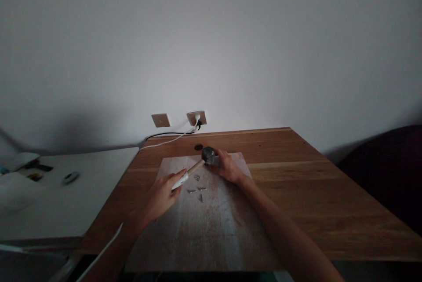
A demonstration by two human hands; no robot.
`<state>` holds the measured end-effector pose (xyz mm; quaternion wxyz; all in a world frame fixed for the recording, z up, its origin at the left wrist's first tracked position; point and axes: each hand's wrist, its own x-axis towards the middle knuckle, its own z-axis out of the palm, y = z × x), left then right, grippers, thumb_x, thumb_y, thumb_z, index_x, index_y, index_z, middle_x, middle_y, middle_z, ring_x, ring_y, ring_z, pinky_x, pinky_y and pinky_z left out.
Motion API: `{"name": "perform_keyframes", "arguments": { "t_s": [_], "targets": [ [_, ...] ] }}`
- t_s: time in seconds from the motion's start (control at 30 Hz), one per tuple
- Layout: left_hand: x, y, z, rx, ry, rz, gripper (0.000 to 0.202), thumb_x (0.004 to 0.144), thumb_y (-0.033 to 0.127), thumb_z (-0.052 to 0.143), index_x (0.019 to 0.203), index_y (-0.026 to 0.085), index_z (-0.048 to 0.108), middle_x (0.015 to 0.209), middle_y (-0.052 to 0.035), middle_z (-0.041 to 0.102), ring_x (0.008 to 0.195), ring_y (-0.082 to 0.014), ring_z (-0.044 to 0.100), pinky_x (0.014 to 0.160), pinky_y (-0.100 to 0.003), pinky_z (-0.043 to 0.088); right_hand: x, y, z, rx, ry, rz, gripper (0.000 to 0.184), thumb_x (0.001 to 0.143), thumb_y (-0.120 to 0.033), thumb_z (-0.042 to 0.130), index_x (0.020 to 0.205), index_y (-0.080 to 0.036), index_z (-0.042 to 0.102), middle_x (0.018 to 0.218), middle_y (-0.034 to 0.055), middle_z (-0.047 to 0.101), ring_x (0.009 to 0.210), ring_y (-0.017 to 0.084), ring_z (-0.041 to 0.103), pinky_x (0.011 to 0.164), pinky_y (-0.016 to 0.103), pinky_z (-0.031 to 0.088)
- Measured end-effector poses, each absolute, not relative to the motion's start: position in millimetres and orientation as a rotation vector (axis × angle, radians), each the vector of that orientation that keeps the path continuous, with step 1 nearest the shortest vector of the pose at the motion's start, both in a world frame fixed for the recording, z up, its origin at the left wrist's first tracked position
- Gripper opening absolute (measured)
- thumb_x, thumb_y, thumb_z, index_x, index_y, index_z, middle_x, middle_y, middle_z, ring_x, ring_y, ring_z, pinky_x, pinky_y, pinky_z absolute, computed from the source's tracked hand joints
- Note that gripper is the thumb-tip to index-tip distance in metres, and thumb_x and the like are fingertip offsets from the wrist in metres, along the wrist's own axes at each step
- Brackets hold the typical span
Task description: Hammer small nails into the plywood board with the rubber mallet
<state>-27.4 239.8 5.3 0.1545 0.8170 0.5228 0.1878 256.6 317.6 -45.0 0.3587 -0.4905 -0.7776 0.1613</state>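
- Left hand (169, 189) is closed around handle of mallet (195, 167).
- Right hand (227, 166), half-curled by its head near board's (184, 233) far edge; hold unclear.
- Slipping grip may scatter screws (201, 198).

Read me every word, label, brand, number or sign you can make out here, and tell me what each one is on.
No readable text anywhere in this view.
Mallet, its handle in the left hand: any marking on the white part is too blurred to read.
Wall plates: no lettering can be made out.
Small metal pieces on the board: too small to tell.
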Motion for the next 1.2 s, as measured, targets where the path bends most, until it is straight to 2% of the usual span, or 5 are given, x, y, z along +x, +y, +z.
{"name": "perform_keyframes", "arguments": {
  "t_s": [0.2,0.43,0.57,0.97,1.2],
  "targets": [
    [-24,239,7,2.324,1.49,0.572,0.056,0.089,0.015,0.056,0.144,0.026,0.058,0.134,-0.009,0.07,0.118,-0.0252,0.068,0.105,-0.039,0.051,258,319,-49,-1.295,-2.033,0.412,0.069,0.078,-0.024,0.079,0.14,-0.021,0.051,0.131,0.0112,0.066,0.12,0.027,0.06,0.102,0.039,0.045],
    [-32,241,-5,2.257,1.498,0.663,0.053,0.092,0.022,0.056,0.146,0.022,0.056,0.14,-0.0104,0.066,0.123,-0.0258,0.066,0.107,-0.04,0.051,256,313,-39,-1.365,-2.087,0.387,0.06,0.086,-0.021,0.073,0.142,-0.022,0.05,0.11,0.0049,0.076,0.121,0.026,0.058,0.104,0.039,0.039],
    [-33,240,-4,2.244,1.472,0.619,0.055,0.092,0.019,0.055,0.147,0.022,0.055,0.138,-0.0103,0.067,0.118,-0.025,0.068,0.104,-0.039,0.052,253,312,-35,-1.392,-2.09,0.371,0.062,0.084,-0.018,0.075,0.141,-0.021,0.051,0.104,0.0043,0.077,0.117,0.026,0.059,0.103,0.038,0.039],
    [-23,246,3,2.272,1.437,0.609,0.053,0.092,0.019,0.056,0.145,0.02,0.058,0.138,-0.0115,0.066,0.124,-0.025,0.066,0.108,-0.039,0.05,252,314,-40,-1.492,-2.106,0.302,0.05,0.086,-0.028,0.075,0.131,-0.02,0.056,0.116,0.0112,0.07,0.115,0.028,0.06,0.099,0.037,0.042],
    [-21,248,5,2.261,1.484,0.602,0.053,0.092,0.019,0.056,0.144,0.021,0.058,0.135,-0.0109,0.069,0.121,-0.0245,0.067,0.107,-0.037,0.05,254,316,-48,-1.409,-2.09,0.288,0.064,0.084,-0.039,0.077,0.139,-0.021,0.048,0.131,0.0128,0.063,0.123,0.028,0.056,0.103,0.04,0.041]
  ]
}}
